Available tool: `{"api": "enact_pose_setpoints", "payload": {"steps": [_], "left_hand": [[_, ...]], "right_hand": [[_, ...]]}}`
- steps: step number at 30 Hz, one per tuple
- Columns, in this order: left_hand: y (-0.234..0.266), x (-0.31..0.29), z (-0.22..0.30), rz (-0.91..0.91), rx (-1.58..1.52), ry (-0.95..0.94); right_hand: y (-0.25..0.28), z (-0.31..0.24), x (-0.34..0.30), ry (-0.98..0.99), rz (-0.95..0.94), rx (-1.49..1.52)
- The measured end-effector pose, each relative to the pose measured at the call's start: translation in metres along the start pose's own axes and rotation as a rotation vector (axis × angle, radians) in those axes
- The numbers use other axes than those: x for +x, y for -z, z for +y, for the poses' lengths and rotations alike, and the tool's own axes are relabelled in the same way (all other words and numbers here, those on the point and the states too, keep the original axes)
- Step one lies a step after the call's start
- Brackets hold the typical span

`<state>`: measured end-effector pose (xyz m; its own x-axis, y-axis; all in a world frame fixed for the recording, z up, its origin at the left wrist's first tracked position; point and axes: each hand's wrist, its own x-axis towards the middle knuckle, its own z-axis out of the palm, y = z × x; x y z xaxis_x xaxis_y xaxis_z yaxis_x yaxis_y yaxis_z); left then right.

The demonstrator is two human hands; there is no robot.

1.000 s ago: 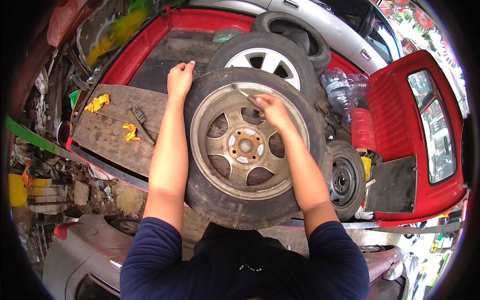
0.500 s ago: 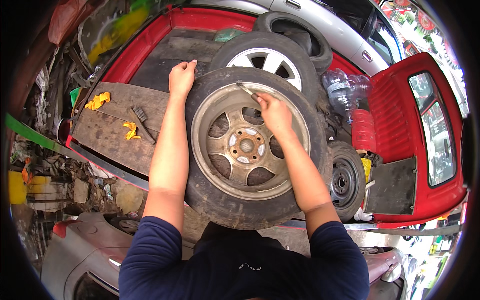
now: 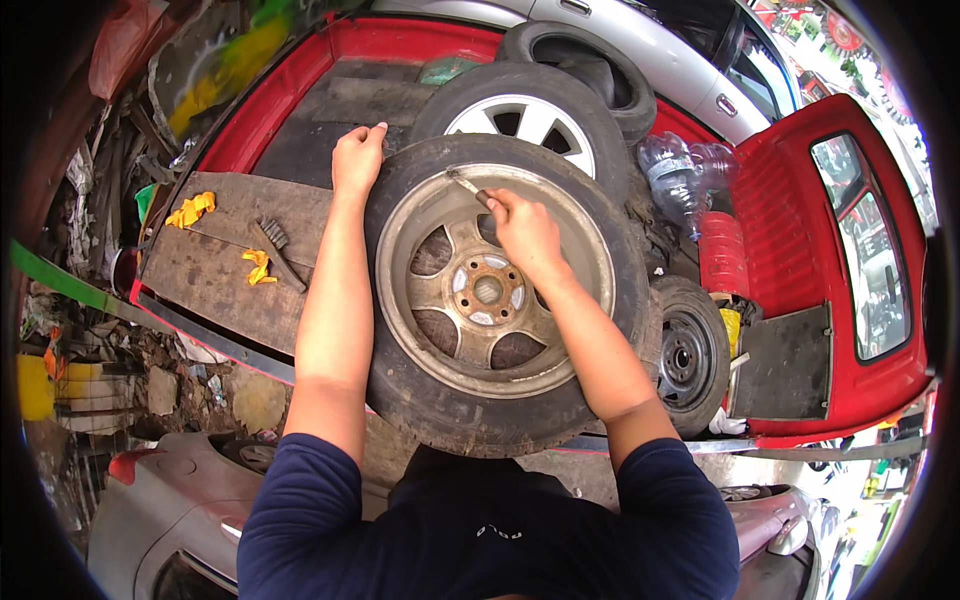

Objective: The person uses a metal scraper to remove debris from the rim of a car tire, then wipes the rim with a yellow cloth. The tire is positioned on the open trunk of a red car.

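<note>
A dusty alloy wheel (image 3: 472, 345) with a worn black tire (image 3: 425, 405) fills the middle, facing up in front of me. My right hand (image 3: 527, 235) is closed round the handle of a small brush (image 3: 468, 184) with a pale shaft and dark tip. That tip rests on the upper inner rim. My left hand (image 3: 357, 161) is closed beside the tire's upper left edge, thumb sticking out; what its curled fingers hold, if anything, is hidden. To its left, a dark-bristled scrub brush (image 3: 278, 252) lies on the wooden boards (image 3: 215, 285).
Behind lie a tire with a silver wheel (image 3: 517, 118) and a bare tire (image 3: 640, 115). Clear plastic bottles (image 3: 672, 172), a red container (image 3: 722, 250) and a smaller steel wheel (image 3: 685, 358) are on the right. Orange-yellow cloths (image 3: 190, 209) lie left. Red truck bed walls (image 3: 410, 38) surround this.
My right hand has moved left along the upper rim with the small brush, its tip still at the rim. My left hand keeps its place by the tire.
</note>
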<state>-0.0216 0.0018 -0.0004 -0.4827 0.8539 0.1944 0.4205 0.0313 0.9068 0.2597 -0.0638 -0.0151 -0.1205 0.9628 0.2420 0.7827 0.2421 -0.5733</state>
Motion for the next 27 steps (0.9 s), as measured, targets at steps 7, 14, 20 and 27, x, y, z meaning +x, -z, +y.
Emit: {"api": "enact_pose_setpoints", "payload": {"steps": [7,14,20,27], "left_hand": [[0.004,0.003,-0.004,0.033,-0.037,-0.004],[0.009,0.004,-0.003,0.026,-0.023,0.035],[0.003,0.002,-0.003,0.022,-0.006,0.013],[0.003,0.004,-0.003,0.019,-0.01,0.013]], "right_hand": [[-0.004,0.009,0.005,-0.052,-0.023,-0.017],[-0.001,0.006,0.004,-0.003,0.058,-0.02],[0.001,-0.005,-0.002,0.009,-0.017,-0.045],[0.004,0.003,0.002,-0.074,0.114,-0.014]]}}
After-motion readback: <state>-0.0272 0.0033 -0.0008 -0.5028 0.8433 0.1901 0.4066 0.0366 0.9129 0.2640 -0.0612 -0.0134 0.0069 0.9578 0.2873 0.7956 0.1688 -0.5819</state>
